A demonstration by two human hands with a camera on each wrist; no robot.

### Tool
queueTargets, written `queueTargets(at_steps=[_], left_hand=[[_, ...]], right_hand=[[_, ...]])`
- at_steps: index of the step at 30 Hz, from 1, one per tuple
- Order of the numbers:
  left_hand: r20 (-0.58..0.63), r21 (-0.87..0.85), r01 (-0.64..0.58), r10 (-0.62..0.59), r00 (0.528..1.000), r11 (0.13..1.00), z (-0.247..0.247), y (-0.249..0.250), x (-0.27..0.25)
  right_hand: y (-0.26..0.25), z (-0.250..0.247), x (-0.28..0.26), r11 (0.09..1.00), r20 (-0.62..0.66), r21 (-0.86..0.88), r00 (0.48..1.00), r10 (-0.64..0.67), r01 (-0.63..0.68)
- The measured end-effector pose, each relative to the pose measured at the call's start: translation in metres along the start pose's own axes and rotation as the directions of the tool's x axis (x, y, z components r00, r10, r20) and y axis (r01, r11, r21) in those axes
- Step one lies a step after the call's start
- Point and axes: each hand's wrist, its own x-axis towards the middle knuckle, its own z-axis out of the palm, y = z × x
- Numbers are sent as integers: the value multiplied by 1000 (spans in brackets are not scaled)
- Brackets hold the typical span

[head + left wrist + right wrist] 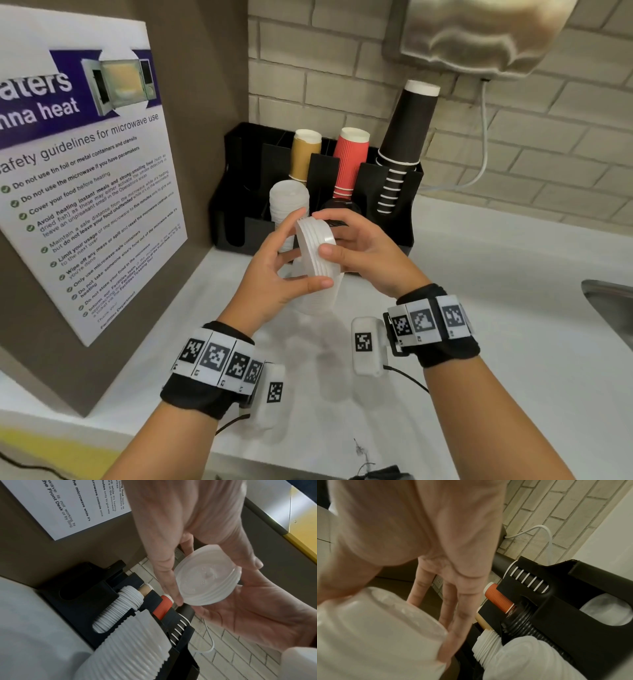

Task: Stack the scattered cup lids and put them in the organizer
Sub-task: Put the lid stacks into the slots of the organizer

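Both hands grasp a short stack of white lids (317, 250), on edge above the counter (479, 274): left hand (274, 270) and right hand (363, 253) curl around its rim. Just behind, the black organizer (239, 192) holds white lids (287, 202), tan, red and black cups; perhaps dark lids too. A sink edge (606, 301) lies right.

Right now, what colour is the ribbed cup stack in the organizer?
Red ribbed cup stack with white rims; clearest in the head view.

Open counter (479, 274) lies right of the organizer (239, 192); white lid stacks (288, 202) fill its front slots, cups (349, 161) behind.
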Motion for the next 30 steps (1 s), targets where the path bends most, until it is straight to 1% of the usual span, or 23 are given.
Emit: queueTargets(at_steps=[2,4,10,15,22,25,27,28,30], left_hand=[[-23,6,-4,4,1000,1000,1,2,0],[-22,15,-3,4,1000,1000,2,3,0],[56,43,-5,2,998,999,0,4,4],[44,37,-4,2,999,999,2,3,6],[47,27,1,-2,999,1000,4,-3,12],[62,-5,-15,15,998,1000,5,-1,16],[47,-15,-25,26,999,1000,3,-2,20],[22,-31,-25,25,999,999,0,-2,22],[-43,-45,-28,27,999,999,-10,-3,24]], right_hand=[[0,0,0,1000,-4,-6,1000,-9,9],[0,-3,-1,1000,4,-21,1000,-18,18],[1,-9,-2,998,-5,-42,999,-49,49],[3,-10,0,997,-12,-42,998,-60,59],[10,-8,5,992,-41,-97,996,-80,76],[11,-12,9,990,-37,-101,994,-99,95],[10,-23,16,990,-36,-101,994,-105,101],[9,-33,20,988,-59,-109,992,-112,105],[9,-60,31,984,-180,-140,975,-133,109]])
